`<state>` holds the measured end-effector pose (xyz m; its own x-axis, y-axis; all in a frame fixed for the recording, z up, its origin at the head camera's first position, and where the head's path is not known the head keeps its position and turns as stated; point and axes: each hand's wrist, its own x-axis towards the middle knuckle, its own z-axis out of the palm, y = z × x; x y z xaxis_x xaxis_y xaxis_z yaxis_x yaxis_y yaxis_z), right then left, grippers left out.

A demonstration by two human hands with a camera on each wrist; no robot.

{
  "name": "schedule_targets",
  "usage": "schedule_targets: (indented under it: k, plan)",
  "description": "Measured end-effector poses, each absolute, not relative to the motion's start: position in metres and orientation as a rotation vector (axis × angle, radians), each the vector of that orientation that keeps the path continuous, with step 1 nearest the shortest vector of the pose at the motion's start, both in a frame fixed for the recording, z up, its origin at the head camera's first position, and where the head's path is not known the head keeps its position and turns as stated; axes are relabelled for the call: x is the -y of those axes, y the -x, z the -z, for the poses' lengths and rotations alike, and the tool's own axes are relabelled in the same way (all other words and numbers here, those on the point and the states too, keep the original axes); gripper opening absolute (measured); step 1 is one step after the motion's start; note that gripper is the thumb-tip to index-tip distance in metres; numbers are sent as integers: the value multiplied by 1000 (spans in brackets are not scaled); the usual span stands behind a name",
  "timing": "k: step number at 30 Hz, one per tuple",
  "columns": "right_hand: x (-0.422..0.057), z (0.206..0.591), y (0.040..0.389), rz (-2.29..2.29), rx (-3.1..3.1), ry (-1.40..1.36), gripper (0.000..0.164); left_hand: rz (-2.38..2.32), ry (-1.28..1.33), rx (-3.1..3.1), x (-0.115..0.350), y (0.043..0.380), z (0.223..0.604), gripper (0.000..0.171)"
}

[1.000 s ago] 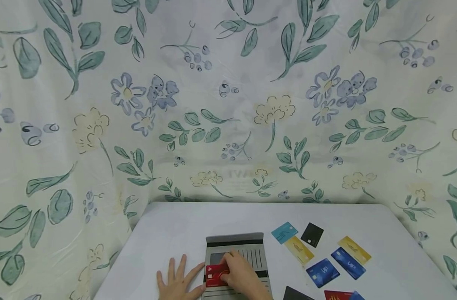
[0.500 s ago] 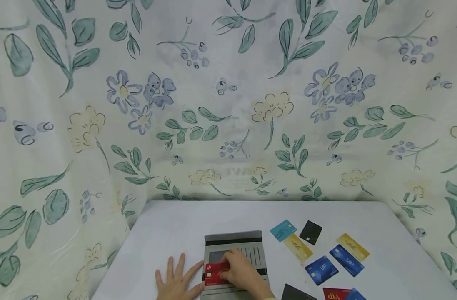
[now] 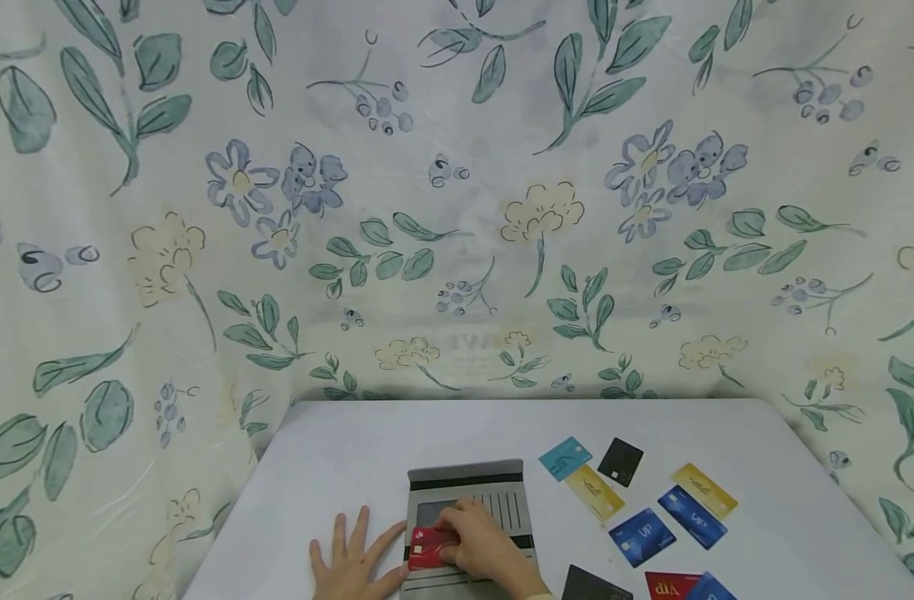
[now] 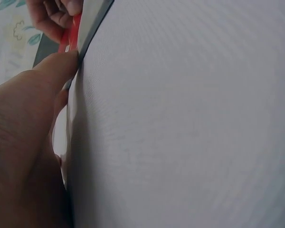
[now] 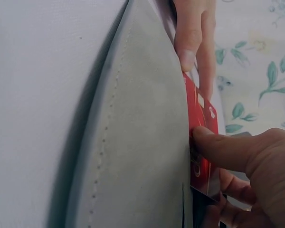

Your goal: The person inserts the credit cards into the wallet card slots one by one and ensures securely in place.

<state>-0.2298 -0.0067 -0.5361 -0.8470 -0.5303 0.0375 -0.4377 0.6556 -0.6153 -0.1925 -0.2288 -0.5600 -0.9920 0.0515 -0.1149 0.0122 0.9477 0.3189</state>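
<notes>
A grey wallet point(image 3: 512, 512) lies unfolded on the white table, with slots and a dark band across it. My right hand point(image 3: 486, 546) pinches a red bank card point(image 3: 427, 546) against the wallet's left part; the right thumb point(image 5: 218, 147) presses on the card's face in the right wrist view. The card stands partly behind the wallet's stitched flap point(image 5: 137, 118), so its lower edge is hidden. With fingers spread, my left hand point(image 3: 355, 562) rests on the table, and its thumb touches the wallet's left edge near the card.
Right of the wallet lie several loose cards: a teal card point(image 3: 565, 458), a black card point(image 3: 621, 462), gold cards point(image 3: 596, 493), blue cards point(image 3: 642, 537) and a red card point(image 3: 668, 586). A dark flat piece point(image 3: 591, 586) is cut off by the frame's bottom. A floral curtain point(image 3: 457, 250) hangs behind.
The head view has shifted slightly, so everything sits a little higher and further left. Both hands, the red bank card and the wallet keep nearly the same places relative to each other.
</notes>
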Motion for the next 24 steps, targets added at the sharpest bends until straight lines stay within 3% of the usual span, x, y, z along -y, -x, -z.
schedule_targets:
  k: [24]
  plan:
    - [7, 532, 236, 986, -2601, 792, 25, -408, -32, -2956, 226, 190, 553, 76]
